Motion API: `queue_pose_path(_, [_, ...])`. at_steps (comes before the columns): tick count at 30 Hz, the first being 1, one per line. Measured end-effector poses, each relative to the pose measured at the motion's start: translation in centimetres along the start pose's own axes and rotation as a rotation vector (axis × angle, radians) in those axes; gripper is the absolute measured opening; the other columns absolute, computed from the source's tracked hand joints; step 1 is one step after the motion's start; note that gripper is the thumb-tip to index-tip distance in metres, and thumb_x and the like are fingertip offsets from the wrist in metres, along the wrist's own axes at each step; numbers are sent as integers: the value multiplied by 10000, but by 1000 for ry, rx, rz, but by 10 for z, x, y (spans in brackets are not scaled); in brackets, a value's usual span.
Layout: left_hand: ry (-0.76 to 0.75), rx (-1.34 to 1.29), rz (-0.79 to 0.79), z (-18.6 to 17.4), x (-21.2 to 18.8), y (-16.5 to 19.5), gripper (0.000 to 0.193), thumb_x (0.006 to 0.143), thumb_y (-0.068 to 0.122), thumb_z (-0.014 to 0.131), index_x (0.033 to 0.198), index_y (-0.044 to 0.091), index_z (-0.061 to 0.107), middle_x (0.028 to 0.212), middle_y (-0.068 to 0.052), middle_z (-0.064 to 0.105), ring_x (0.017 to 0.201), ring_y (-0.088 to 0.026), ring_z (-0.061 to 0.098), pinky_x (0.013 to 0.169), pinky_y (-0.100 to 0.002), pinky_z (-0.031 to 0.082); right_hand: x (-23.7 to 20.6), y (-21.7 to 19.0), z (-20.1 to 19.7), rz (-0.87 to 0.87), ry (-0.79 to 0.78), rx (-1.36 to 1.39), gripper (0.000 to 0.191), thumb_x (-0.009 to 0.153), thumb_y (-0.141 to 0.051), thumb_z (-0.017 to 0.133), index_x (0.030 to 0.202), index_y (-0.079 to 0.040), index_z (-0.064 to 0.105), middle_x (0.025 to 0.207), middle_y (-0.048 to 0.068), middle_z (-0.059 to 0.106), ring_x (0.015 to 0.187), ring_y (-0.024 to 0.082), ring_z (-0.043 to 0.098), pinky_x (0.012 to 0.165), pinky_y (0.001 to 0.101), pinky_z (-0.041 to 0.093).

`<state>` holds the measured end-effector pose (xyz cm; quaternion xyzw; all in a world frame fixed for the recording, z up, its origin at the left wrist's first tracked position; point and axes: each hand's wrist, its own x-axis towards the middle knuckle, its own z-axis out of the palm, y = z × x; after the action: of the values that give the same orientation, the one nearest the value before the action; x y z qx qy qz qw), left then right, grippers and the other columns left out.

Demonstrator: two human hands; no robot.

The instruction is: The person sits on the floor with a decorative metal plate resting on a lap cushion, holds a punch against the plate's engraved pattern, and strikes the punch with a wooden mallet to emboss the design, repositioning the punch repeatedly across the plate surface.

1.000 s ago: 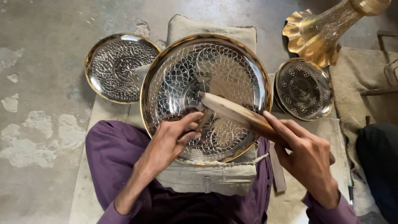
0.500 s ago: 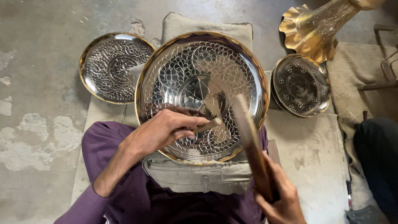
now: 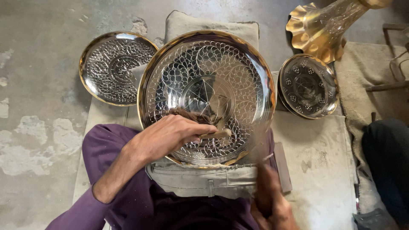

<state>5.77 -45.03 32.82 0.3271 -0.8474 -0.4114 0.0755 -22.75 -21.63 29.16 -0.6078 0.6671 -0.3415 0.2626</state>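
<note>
A large round engraved metal plate with a gold rim rests on my lap and a folded cushion. My left hand lies on its lower part, fingers closed on a small chisel whose tip touches the plate. My right hand is low at the bottom edge, blurred, gripping a wooden mallet that appears as a smear over the plate's right rim.
A smaller engraved plate lies on the concrete floor to the left. Another small plate sits at the right, beside a golden fluted vase. A grey cloth mat covers the floor at the right, with a dark trouser leg on it.
My right hand has swung the mallet back and down from the chisel toward the bottom edge. My left hand has shifted slightly with the chisel on the plate.
</note>
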Motion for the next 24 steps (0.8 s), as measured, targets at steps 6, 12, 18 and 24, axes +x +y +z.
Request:
queue_pose_path(6, [228,-11,52,7,-8,3,446,907,158,650,1351,191,640,1075,-55,789,829,-173,783,812,-418,634,22,1,-20,1,-99,-88,972,671,53,759,1548,-87,365,1223,208,714,1120,282,731,915,360,570])
queue_pose_path(12, [336,-155,-100,12,-20,10,471,921,159,654,1388,184,601,921,-88,802,716,-195,769,718,-406,631,74,-25,-41,-210,-157,-154,979,674,40,772,1544,-65,336,1411,272,593,1201,371,662,969,424,548])
queue_pose_path(18, [568,-211,-49,28,-23,3,475,884,104,708,1347,158,613,939,-90,801,771,-184,789,615,-367,653,127,-59,-54,-244,-184,-196,922,756,-4,721,1577,-119,317,1218,178,706,1006,295,750,837,398,611])
queue_pose_path(24, [538,-243,-7,27,-21,-4,463,884,125,739,1325,146,600,959,-88,794,764,-175,776,610,-354,660,144,-79,-61,-266,-178,-469,762,810,-90,754,1503,-142,440,1179,164,713,935,323,731,804,391,609])
